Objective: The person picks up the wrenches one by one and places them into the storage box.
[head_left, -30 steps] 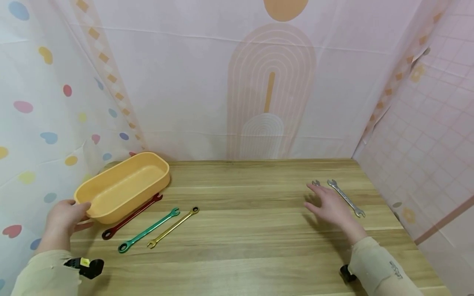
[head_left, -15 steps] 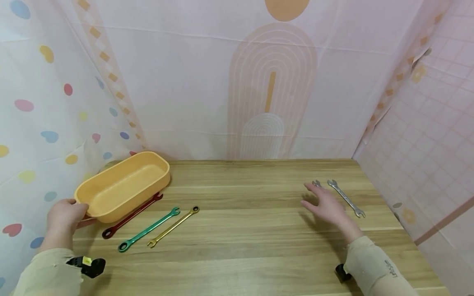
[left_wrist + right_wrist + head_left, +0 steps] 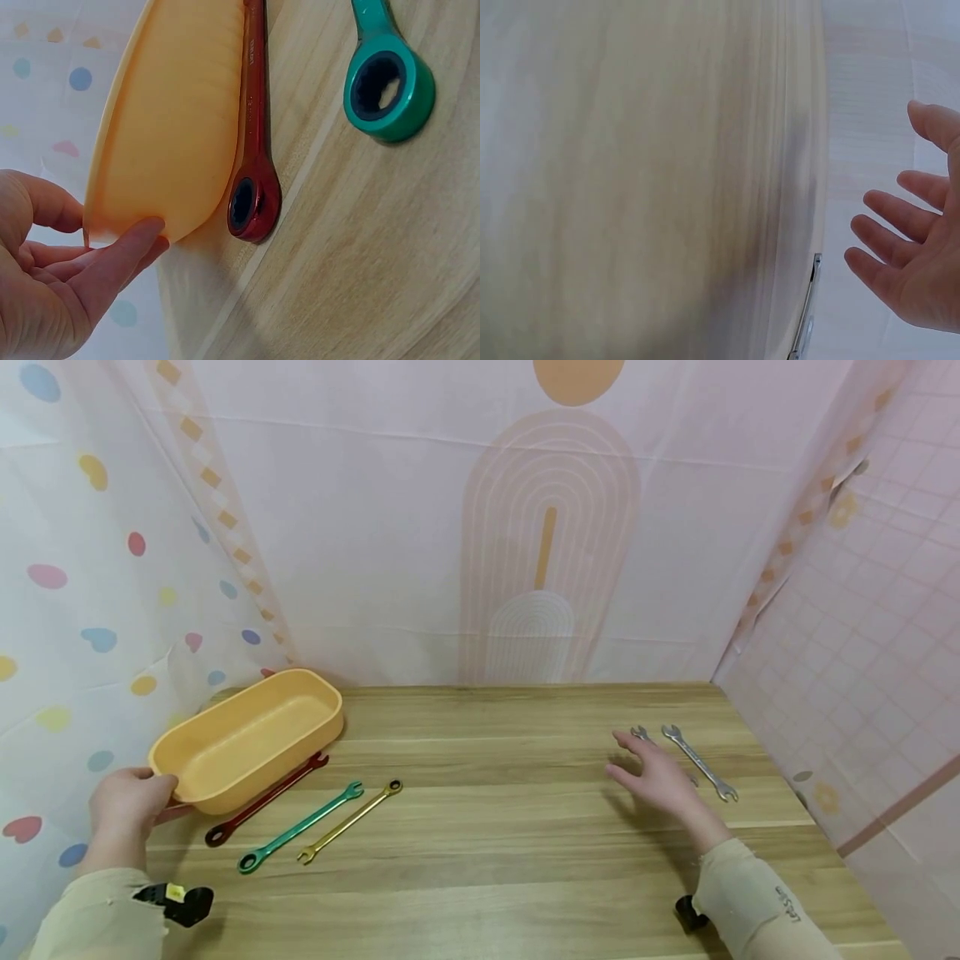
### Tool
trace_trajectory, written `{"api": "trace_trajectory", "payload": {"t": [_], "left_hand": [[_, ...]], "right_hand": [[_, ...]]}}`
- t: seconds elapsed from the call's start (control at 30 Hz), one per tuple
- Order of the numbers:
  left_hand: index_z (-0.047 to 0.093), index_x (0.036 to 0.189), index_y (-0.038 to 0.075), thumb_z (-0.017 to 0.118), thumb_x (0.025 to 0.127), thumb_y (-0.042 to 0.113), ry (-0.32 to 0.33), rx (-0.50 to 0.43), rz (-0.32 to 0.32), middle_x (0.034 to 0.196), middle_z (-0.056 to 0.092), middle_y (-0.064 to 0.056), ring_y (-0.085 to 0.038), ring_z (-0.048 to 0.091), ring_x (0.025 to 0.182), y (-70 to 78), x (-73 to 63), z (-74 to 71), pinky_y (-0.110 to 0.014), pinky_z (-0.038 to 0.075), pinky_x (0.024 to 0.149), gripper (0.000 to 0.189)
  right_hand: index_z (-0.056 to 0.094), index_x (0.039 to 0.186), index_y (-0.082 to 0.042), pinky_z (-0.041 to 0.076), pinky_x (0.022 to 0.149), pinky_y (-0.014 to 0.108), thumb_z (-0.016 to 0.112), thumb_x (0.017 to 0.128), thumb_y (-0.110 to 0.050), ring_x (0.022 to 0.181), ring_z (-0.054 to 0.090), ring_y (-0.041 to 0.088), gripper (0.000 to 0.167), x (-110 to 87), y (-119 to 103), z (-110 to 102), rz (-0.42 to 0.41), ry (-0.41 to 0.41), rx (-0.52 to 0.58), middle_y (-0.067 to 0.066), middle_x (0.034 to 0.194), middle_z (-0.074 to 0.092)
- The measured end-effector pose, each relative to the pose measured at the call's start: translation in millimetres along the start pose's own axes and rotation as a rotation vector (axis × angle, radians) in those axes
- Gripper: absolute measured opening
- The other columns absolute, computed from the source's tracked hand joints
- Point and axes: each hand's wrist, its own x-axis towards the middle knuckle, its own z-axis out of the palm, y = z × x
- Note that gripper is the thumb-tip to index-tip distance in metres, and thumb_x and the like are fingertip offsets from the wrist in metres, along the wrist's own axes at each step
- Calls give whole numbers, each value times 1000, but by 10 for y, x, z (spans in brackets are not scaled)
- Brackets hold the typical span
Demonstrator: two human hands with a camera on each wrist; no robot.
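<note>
At the far left of the table stands a yellow oblong bin (image 3: 251, 739). My left hand (image 3: 131, 802) pinches its near-left end, fingers and thumb at the rim in the left wrist view. Beside the bin lie a red wrench (image 3: 266, 800), a green wrench (image 3: 300, 828) and a gold wrench (image 3: 351, 821), roughly parallel. Over on the right, my right hand (image 3: 660, 779) hovers above the table with fingers spread and nothing in them. It partly covers one silver wrench (image 3: 639, 732); a second silver open-ended wrench (image 3: 701, 763) lies just right of it.
The wooden table (image 3: 480, 843) runs back to a patterned curtain (image 3: 375, 543). More printed cloth hangs along the left and right sides. The bin sits close to the left cloth.
My right hand has shifted slightly left, uncovering the lower end of the silver wrench beneath it. The left hand stays on the bin, and the wrenches have not moved.
</note>
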Motion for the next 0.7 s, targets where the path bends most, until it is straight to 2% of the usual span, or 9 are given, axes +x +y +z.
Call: {"api": "trace_trajectory", "payload": {"t": [0.2,0.4,0.7], "left_hand": [[30,137,-26,45,95,13,13,-23,-7,116,48,-43,-26,72,65,-10,3,7,-32,58,58,58],[29,138,-25,47,97,16,13,-31,-15,123,43,-44,-25,72,66,-27,11,14,-30,57,56,61],[24,142,-24,46,96,13,32,-124,-36,134,33,-46,-22,71,61,-70,33,32,-37,59,64,63]], "right_hand": [[46,142,7,41,99,61,67,96,-24,121,51,48,60,17,-22,0,4,4,42,29,133,55],[43,145,5,40,100,62,65,97,-27,124,49,48,62,16,-34,-1,43,-17,84,28,137,52],[39,148,3,39,101,62,62,99,-33,128,45,48,66,28,-19,-12,86,-46,111,28,141,49]]}}
